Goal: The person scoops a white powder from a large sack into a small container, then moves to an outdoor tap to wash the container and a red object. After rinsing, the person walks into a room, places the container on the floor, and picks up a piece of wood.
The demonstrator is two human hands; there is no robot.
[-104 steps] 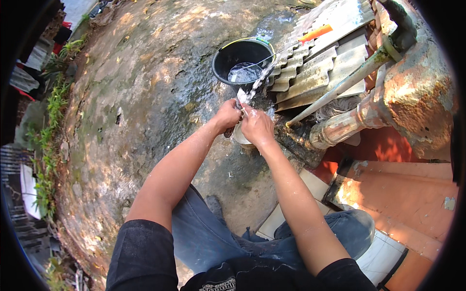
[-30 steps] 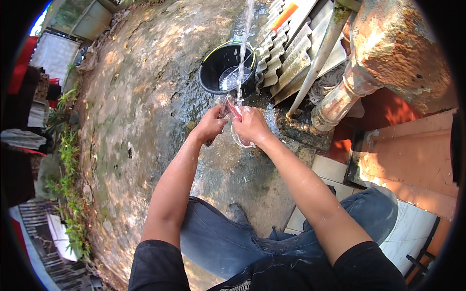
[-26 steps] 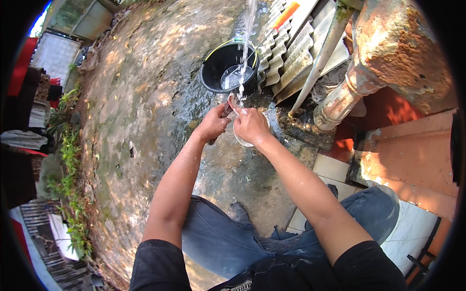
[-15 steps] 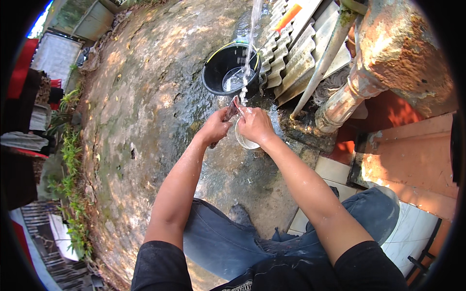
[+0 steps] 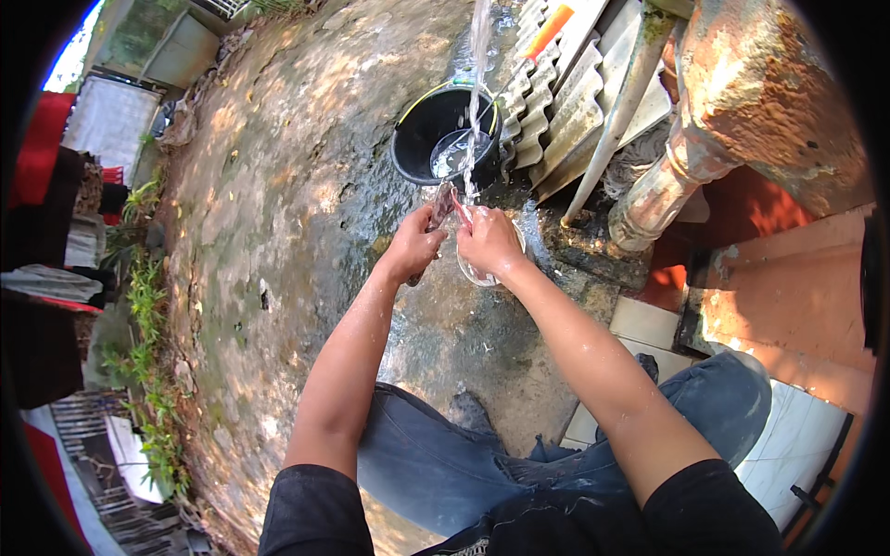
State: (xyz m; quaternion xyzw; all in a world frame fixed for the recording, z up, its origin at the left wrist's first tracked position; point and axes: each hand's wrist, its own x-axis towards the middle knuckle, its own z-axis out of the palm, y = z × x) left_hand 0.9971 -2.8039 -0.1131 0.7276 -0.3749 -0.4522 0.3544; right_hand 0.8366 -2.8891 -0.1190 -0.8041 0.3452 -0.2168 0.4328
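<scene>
1. My left grip (image 5: 413,246) is closed around a dark, pinkish piece (image 5: 444,202).
2. My right grip (image 5: 489,241) pinches its pink edge, just beside the left.
3. A water stream (image 5: 480,56) falls past the bucket (image 5: 415,148) to my fingertips.
4. Below my right grip, partly hidden, sits a pale-rimmed bowl (image 5: 478,277) on the wet ground (image 5: 371,199).
5. Corrugated sheets (image 5: 577,125) lean right of the bucket, an orange handle (image 5: 551,32) over them.

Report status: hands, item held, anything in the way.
Left hand gripping slim dark item, kind unclear. Right hand pinching its reddish edge. Pale round container below right hand. Water stream partly screening black bucket beyond.
</scene>
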